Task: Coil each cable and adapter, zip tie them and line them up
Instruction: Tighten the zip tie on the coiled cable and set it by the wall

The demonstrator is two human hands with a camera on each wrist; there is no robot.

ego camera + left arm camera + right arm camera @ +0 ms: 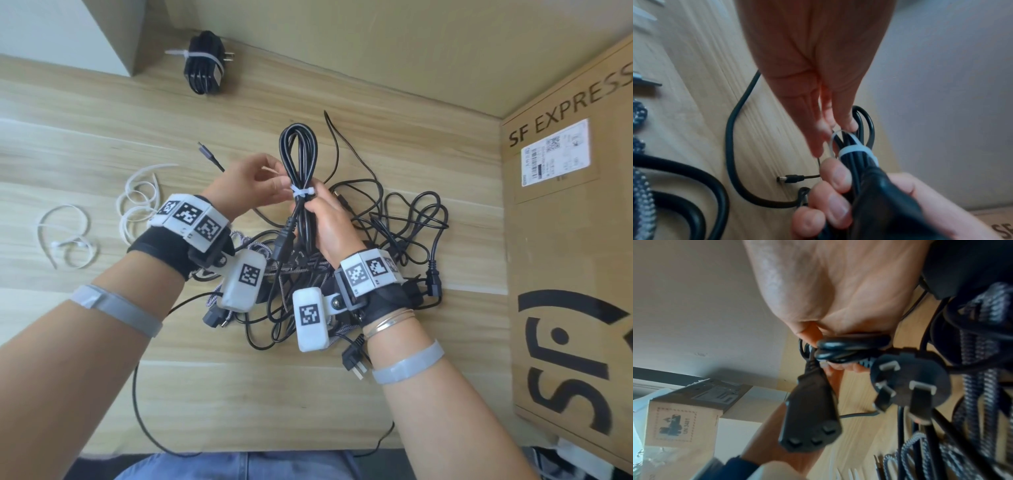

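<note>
A coiled black power cable (298, 150) is held upright above the wooden table (102, 120). A white zip tie (301, 191) is wrapped round its middle, still a loose loop in the left wrist view (851, 147). My left hand (282, 190) pinches the tie from the left with its fingertips (828, 129). My right hand (313, 205) grips the bundle just below the tie, fingers (836, 180) curled round the strands. The cable's three-prong plug (908, 386) and its socket end (812, 418) hang under my right palm.
A tangled pile of black and braided cables (394, 222) lies under my hands. A tied black adapter bundle (203, 63) sits at the back. Loose white zip ties (137, 195) lie to the left. A large cardboard box (568, 240) stands on the right.
</note>
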